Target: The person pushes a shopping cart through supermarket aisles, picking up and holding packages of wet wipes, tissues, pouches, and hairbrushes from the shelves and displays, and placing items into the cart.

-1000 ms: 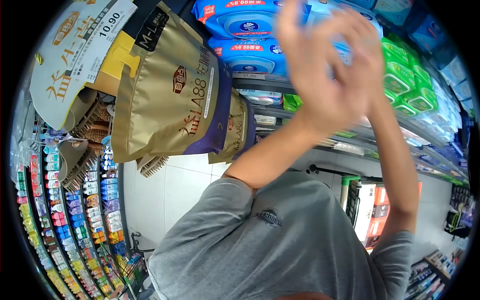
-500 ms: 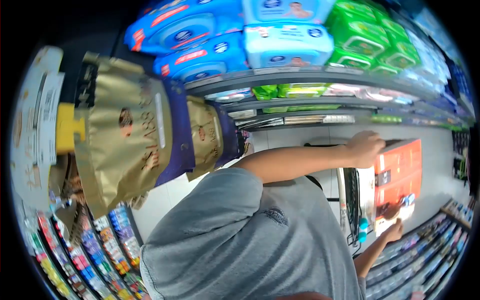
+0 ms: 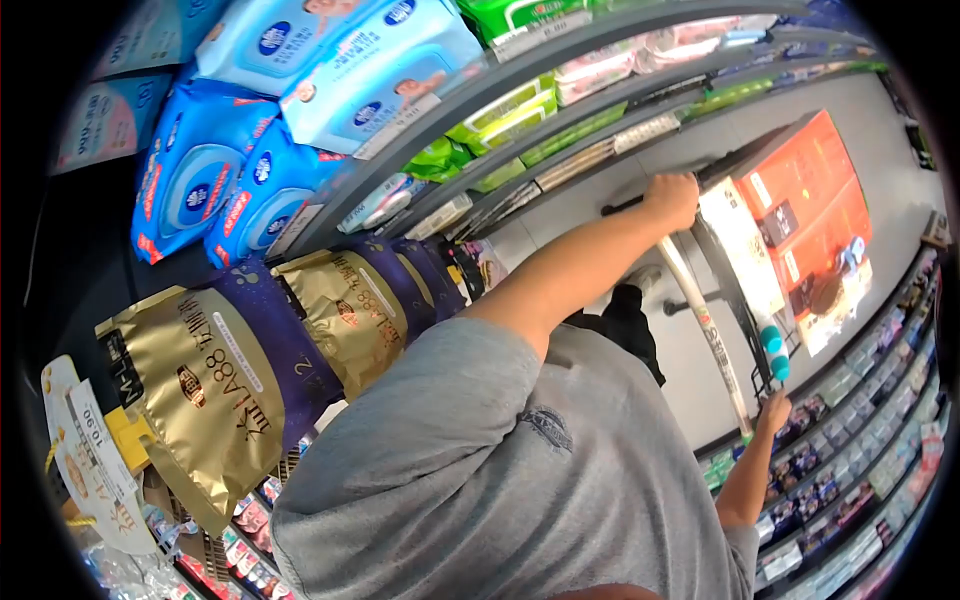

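My left hand (image 3: 671, 203) is closed in a fist at the upper end of the white shopping cart handle (image 3: 703, 325). Near the handle's lower end, my right hand (image 3: 774, 411) has its fingers curled at the cart's side; what they hold is hidden. Beyond the handle, the cart carries orange-red boxes (image 3: 810, 185) and a white box (image 3: 738, 235). A brown round item (image 3: 826, 294) lies by the orange-red boxes, and teal round pieces (image 3: 775, 352) show at the near rim.
Shelves with blue wipes packs (image 3: 200, 185) and light-blue packs (image 3: 385, 80) run along one side. Gold-and-purple bags (image 3: 205, 380) hang close beside my left arm. More stocked shelves (image 3: 850, 475) line the other side. A dark-clad leg (image 3: 630, 320) shows above the tiled floor.
The view has turned. My left hand has drawn back from beside the orange-red boxes to the cart handle. My right hand has come back from near the brown item.
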